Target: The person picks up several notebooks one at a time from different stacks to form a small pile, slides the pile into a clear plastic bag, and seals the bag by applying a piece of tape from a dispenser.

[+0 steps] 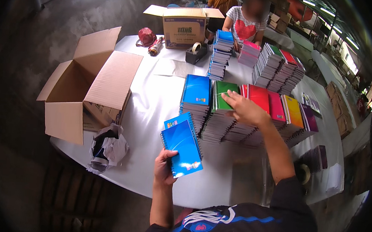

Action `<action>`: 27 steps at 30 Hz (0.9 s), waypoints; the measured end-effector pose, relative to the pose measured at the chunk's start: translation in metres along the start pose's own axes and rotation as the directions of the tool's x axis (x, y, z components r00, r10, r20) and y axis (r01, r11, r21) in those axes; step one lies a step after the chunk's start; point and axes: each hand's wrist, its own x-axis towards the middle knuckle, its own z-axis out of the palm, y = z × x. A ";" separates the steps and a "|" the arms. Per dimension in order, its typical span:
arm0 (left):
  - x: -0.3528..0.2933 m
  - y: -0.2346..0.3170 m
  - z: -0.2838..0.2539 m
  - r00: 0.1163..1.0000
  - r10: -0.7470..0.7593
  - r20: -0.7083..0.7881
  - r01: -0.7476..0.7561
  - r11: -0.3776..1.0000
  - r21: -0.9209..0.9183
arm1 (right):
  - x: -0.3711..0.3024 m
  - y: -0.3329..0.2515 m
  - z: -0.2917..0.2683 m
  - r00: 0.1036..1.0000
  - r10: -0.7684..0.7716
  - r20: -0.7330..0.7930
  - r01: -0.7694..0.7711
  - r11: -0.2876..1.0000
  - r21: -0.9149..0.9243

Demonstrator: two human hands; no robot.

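Note:
My left hand [165, 165] grips two blue spiral notebooks [181, 148] over the near side of the table, thumb on top of the front cover. They are fanned slightly apart. My right hand [243, 108] reaches forward and rests its fingers on the green notebook [223, 92] topping a tall stack; whether it grips the notebook I cannot tell. Left of that stack stands one of blue notebooks [197, 91]. To its right, partly behind my arm, are stacks of red notebooks [258, 97], pink notebooks [277, 108], yellow notebooks [293, 111] and purple notebooks [309, 119].
An open cardboard box [91, 83] stands at the left, crumpled paper [110, 147] beside it. Farther back are another box [184, 32], a tape dispenser [196, 53], a red bundle [147, 36] and more notebook stacks [267, 63]. A person [246, 23] sits across the white table [153, 96].

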 end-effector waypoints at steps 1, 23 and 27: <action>0.006 -0.005 -0.009 1.000 -0.020 -0.005 0.020 1.000 0.000 | 0.001 0.005 -0.002 0.999 0.007 -0.053 -0.004 0.999 0.045; 0.004 -0.057 0.006 0.979 -0.202 0.027 0.200 0.978 0.059 | -0.081 -0.027 -0.055 0.967 0.196 -0.163 -0.220 0.965 -0.143; 0.003 -0.064 0.016 0.976 -0.199 0.083 0.192 0.977 0.094 | -0.076 0.056 -0.016 0.982 0.182 -0.039 -0.179 0.981 0.080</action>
